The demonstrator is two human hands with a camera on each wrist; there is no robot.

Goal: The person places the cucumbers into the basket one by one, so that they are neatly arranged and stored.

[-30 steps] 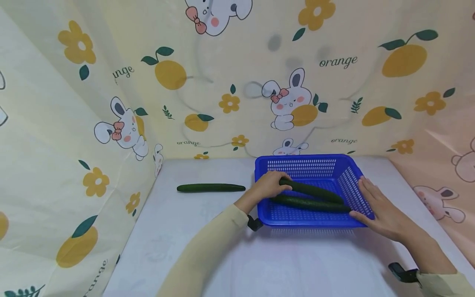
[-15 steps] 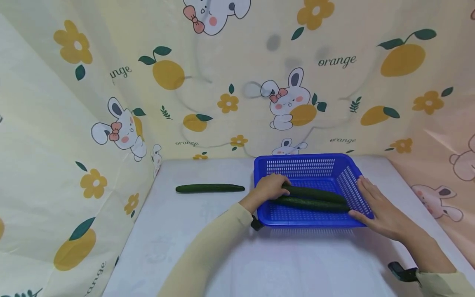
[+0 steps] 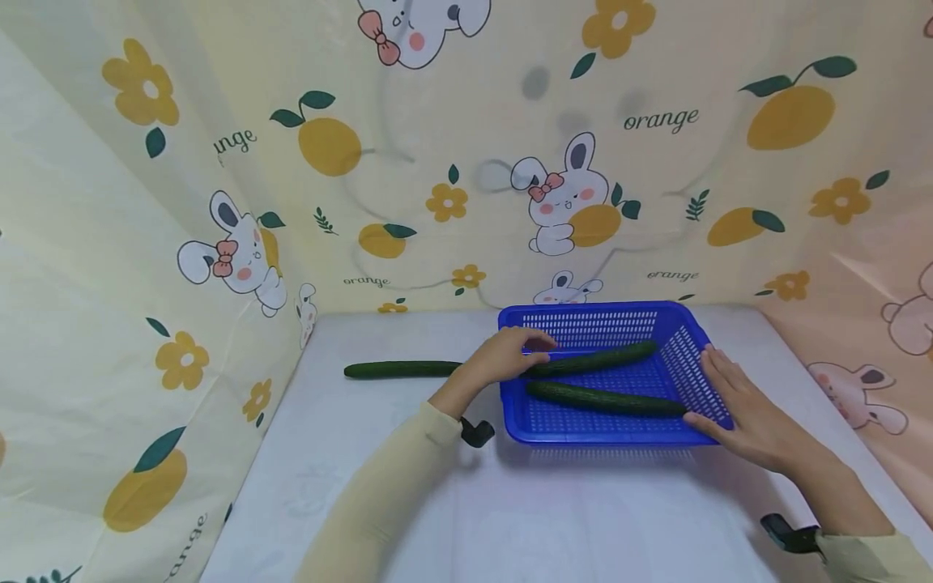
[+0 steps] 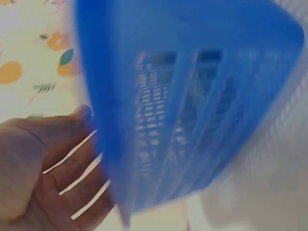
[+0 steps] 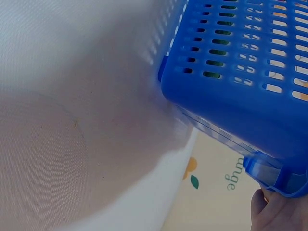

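From here I see the left hand [image 3: 504, 356], fingers loosely parted, holding nothing, over the left rim of the blue basket [image 3: 612, 441], where a front cucumber [image 3: 605, 399] and rear cucumber [image 3: 601, 359] lie. The right hand [image 3: 751, 421] rests straight fingers on its right end. A third cucumber [image 3: 401, 370] lies on the tabletop [image 3: 466, 502].

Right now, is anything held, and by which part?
Nothing: left hand is loose at the left end of the blue basket's rear cucumber; right hand only rests against the basket's right rim.
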